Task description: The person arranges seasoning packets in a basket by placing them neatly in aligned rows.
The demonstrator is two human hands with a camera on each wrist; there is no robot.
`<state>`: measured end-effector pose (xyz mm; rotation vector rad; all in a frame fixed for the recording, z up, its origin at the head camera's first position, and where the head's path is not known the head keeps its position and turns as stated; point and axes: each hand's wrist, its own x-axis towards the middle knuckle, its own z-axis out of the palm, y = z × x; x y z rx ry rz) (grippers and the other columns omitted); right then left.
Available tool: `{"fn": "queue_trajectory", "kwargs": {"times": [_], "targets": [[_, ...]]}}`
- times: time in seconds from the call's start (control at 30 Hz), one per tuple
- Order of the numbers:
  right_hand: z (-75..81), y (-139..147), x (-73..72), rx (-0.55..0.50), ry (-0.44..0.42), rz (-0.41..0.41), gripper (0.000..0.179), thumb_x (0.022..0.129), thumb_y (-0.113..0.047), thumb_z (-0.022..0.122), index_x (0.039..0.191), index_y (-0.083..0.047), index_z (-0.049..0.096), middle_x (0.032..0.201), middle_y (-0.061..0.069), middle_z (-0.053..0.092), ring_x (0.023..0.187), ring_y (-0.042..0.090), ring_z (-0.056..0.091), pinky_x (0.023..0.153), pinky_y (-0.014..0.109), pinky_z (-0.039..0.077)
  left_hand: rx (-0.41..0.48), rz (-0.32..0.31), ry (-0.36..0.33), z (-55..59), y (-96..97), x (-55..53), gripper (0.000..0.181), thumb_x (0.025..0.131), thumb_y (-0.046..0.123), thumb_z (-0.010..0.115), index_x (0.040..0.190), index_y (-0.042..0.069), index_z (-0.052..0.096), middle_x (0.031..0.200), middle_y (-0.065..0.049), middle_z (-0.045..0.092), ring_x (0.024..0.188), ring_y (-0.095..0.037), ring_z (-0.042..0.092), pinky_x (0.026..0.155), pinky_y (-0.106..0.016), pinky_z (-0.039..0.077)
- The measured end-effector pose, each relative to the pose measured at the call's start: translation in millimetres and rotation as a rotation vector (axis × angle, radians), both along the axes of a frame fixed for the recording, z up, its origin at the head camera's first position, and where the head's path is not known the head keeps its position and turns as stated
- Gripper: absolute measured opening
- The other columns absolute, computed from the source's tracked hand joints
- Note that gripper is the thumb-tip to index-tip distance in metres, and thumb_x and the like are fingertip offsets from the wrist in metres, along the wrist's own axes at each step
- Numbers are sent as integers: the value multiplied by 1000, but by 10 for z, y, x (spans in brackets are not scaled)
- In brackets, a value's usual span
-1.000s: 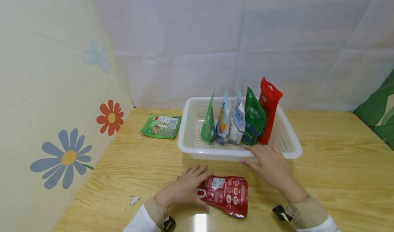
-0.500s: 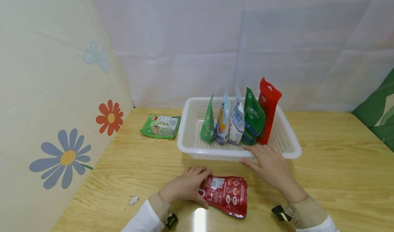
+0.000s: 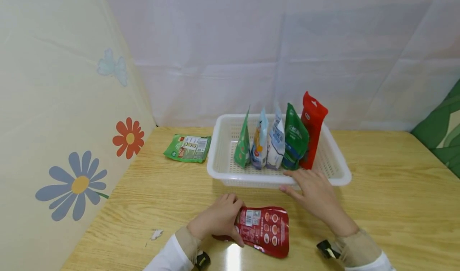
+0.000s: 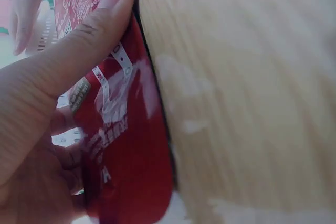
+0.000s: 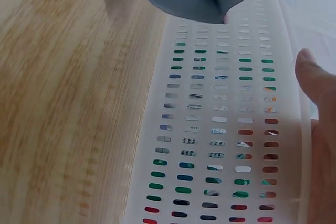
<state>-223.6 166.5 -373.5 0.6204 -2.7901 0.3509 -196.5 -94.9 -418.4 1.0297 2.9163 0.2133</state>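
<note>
Just in front of the white basket (image 3: 233,177), the left hand (image 3: 217,219) grasps a dark red pouch (image 3: 269,231) in its fingers. The right hand's (image 3: 320,195) fingers grip the basket's front rim. Five packs (image 3: 276,145) stand inside; a green packet (image 3: 188,148) lies left of it.

A creased pale cloth (image 3: 215,43) is hanging behind the wooden worktop (image 3: 388,183). At left, a cream sheet (image 3: 43,99) is displaying a blue-grey flower (image 3: 80,184), a red flower (image 3: 130,138) and, above them, a faint butterfly (image 3: 113,67). A green panel (image 3: 425,131) is bordering the right side. A ragged white patch (image 3: 157,234) is marking the worktop's left part.
</note>
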Motion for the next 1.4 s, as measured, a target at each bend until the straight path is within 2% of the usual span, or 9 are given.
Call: {"fn": "queue_trajectory", "kwargs": {"times": [0.23, 0.33, 0.53, 0.63, 0.8, 1.0, 1.1, 1.27, 1.4], "targets": [[9, 11, 24, -35, 11, 28, 46, 90, -45, 60, 120, -10, 63, 118, 13, 67, 112, 35, 59, 94, 50, 42, -9, -13, 5, 7, -1, 16, 74, 51, 62, 84, 99, 15, 54, 98, 4, 58, 92, -10, 53, 91, -24, 43], [-23, 49, 50, -159, 40, 88, 35, 91, -33, 63, 117, -10, 65, 116, 9, 68, 109, 30, 60, 92, 48, 44, -1, -39, -9, 22, -5, 29, 67, 52, 61, 84, 92, 16, 54, 89, 7, 60, 83, -6, 53, 83, -19, 44], [-97, 54, 214, -482, 174, 270, 25, 84, 0, 67, 107, -7, 68, 103, 7, 70, 104, -7, 55, 92, 5, 40, 22, -76, -17, 44, -19, 88, 60, 56, 59, 83, 88, 17, 54, 72, 11, 59, 64, 2, 48, 60, -12, 37], [-118, -14, 307, -450, 167, 310, 28, 81, -3, 70, 108, -9, 67, 103, 5, 70, 102, 3, 62, 90, 13, 48, 40, -72, -4, 49, -26, 97, 58, 57, 57, 83, 89, 18, 54, 72, 10, 61, 62, 2, 50, 58, -12, 37], [-161, -95, 392, -371, -149, 268, 38, 87, -22, 68, 123, -9, 61, 119, 6, 66, 105, 27, 63, 85, 40, 55, 33, -76, 73, 47, -26, 122, 56, 58, 57, 82, 87, 20, 53, 73, 12, 60, 64, 0, 49, 61, -14, 38], [-239, -84, 387, -482, -547, 329, 54, 91, -26, 64, 134, 2, 47, 129, 25, 57, 111, 40, 60, 87, 37, 55, 31, -112, 135, 82, -34, 174, 54, 60, 58, 80, 87, 21, 52, 78, 15, 61, 70, 1, 49, 68, -14, 38], [-255, -61, 378, -514, -718, 351, 57, 91, -27, 63, 136, 2, 44, 126, 25, 58, 108, 33, 62, 83, 34, 54, 37, -130, 174, 128, -50, 201, 54, 60, 57, 81, 88, 21, 53, 79, 14, 61, 72, 0, 50, 71, -14, 39], [-271, -27, 395, -560, -849, 369, 51, 90, -25, 65, 130, 4, 49, 111, 17, 65, 89, 5, 63, 72, 23, 53, 48, -141, 209, 231, -70, 238, 53, 60, 56, 81, 88, 21, 54, 79, 14, 60, 75, -1, 50, 75, -15, 40], [-223, -12, 431, -577, -844, 318, 50, 89, -25, 67, 127, 4, 52, 107, 15, 67, 84, 1, 63, 68, 23, 54, 32, -154, 262, 310, -70, 283, 53, 61, 58, 79, 90, 20, 56, 82, 13, 61, 78, -2, 53, 76, -16, 42]]}}
